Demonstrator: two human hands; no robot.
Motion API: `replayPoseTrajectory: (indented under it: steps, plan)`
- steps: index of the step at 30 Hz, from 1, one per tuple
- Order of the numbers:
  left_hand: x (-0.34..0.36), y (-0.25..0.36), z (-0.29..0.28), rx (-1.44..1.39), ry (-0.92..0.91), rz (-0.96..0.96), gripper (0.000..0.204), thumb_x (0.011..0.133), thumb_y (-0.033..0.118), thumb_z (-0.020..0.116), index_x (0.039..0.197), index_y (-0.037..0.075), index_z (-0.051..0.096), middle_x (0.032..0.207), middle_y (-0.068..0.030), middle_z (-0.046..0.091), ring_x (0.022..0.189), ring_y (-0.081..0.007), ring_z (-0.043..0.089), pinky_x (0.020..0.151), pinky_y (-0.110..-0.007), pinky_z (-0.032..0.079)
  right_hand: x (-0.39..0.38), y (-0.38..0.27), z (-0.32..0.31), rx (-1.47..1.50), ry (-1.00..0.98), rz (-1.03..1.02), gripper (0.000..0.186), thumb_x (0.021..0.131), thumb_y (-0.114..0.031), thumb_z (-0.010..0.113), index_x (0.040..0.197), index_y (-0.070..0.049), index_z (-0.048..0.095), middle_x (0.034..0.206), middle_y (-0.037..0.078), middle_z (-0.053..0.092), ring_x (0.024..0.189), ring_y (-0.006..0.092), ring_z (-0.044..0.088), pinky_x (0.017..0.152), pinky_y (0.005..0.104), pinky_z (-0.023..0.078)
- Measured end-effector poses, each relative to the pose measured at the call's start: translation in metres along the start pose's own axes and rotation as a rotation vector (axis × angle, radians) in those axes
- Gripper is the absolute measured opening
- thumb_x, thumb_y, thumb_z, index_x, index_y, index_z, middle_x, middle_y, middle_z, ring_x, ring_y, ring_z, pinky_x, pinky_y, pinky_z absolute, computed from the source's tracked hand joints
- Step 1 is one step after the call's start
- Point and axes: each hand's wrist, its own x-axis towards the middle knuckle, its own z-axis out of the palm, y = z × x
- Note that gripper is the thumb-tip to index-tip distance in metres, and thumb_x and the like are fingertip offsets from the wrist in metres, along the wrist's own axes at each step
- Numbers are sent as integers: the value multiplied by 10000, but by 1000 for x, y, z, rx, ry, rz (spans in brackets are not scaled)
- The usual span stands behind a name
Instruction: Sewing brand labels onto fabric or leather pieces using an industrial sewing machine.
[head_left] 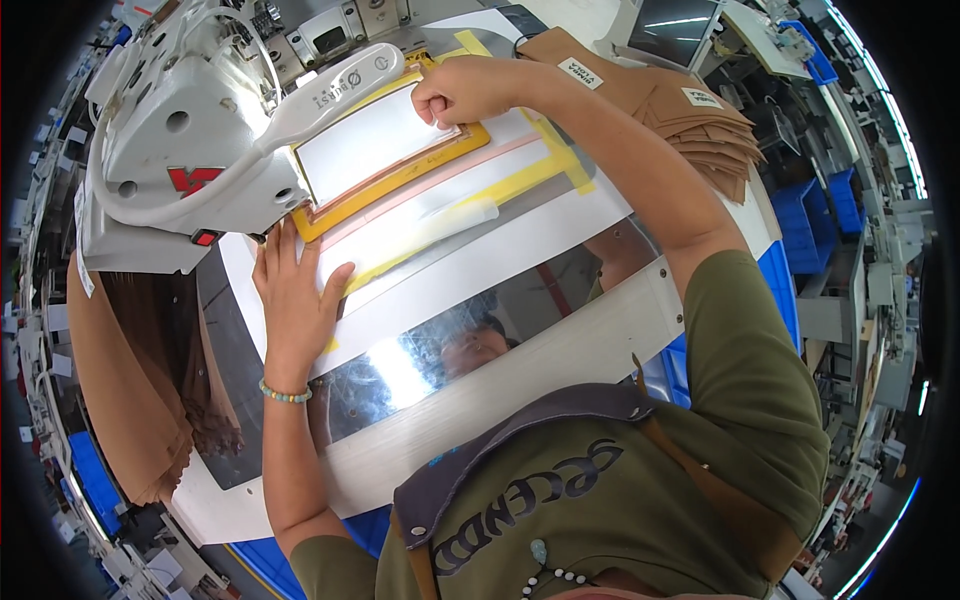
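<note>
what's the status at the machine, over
Left hand spread on white sheet. Right hand curled over yellow frame. White machine head close by frame's left end.

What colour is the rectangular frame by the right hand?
The frame is deep yellow, with a brownish inner edge; it shows best in the head view.

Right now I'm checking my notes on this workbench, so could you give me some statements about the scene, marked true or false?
1. The right hand is curled over the right end of the yellow frame. True.
2. The left hand is clenched. False: it is spread over the white sheet.
3. The beaded bracelet is on the right wrist. False: the left.
4. Brown pieces lie stacked at upper right. True.
</note>
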Motion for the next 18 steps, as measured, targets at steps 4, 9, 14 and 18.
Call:
replayPoseTrajectory:
  steps: [4, 9, 14, 18]
  plan:
    - [-1, 0, -1, 7, -4, 1, 763, 1075, 616, 486, 1579, 45, 520, 1680, -259, 368, 1586, -432, 262, 1301, -561, 141, 7, -3, -2, -85, -124, 41, 134, 879, -81, 693, 1009, -53, 714, 803, 25, 707, 777, 161, 670, 730, 347, 502]
    - [-2, -1, 0, 2, 2, -1, 754, 1078, 607, 483, 1581, 46, 518, 1683, -262, 364, 1586, -433, 263, 1300, -559, 146, 13, 0, -9, -11, -243, 52, 172, 870, -81, 699, 1040, -62, 713, 825, 30, 714, 792, 169, 670, 732, 354, 502]
    - [-1, 1, -2, 33, -11, -6, 711, 1087, 542, 496, 1592, 41, 495, 1695, -242, 362, 1597, -418, 258, 1302, -562, 143, 11, -3, -7, 53, -240, 74, 191, 860, -72, 693, 1050, -69, 714, 823, 31, 707, 805, 171, 667, 725, 349, 497]
    - [-2, 1, 0, 22, 11, 3, 723, 1077, 575, 513, 1562, 39, 536, 1681, -262, 368, 1580, -441, 276, 1296, -569, 155, 13, -13, -7, -141, -232, 71, 197, 842, -62, 692, 1036, -81, 724, 785, 31, 690, 781, 174, 662, 694, 360, 488]
